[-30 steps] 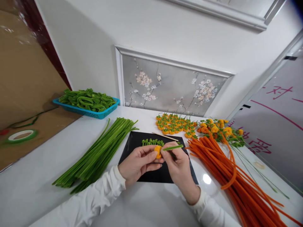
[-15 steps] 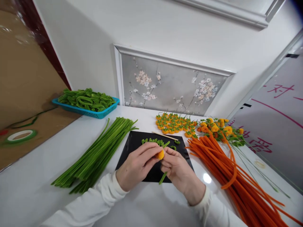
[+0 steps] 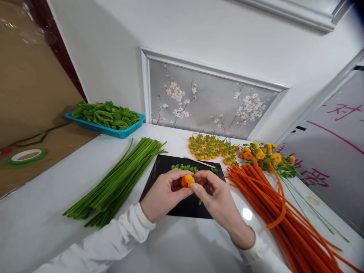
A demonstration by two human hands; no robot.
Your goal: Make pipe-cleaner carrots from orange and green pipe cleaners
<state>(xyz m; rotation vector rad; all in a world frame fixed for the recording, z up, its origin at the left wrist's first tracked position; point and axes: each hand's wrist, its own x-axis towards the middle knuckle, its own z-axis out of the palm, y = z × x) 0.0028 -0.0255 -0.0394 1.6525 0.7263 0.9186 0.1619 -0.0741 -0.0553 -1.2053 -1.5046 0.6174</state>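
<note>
Both of my hands meet over a black mat [image 3: 159, 178] on the white table [image 3: 57, 197]. My left hand [image 3: 163, 193] pinches a small orange fuzzy ball [image 3: 187, 180] between thumb and fingers. My right hand [image 3: 217, 197] closes on the same ball from the right, and a short green stem [image 3: 200, 202] pokes out below its fingers. Just behind the hands, a row of small green pieces [image 3: 184, 167] and a thin wooden stick [image 3: 199, 162] lie on the mat.
A bundle of green pipe cleaners [image 3: 119, 182] lies to the left and orange pipe cleaners [image 3: 284, 216] to the right. Finished orange pieces [image 3: 210, 148] and flower stems [image 3: 264, 153] sit behind. A blue tray [image 3: 113, 132] of green loops and a tape roll [image 3: 27, 155] are far left.
The green stem, first held level above the ball, has swung down below my right hand. Both hands have closed tighter round the orange ball.
</note>
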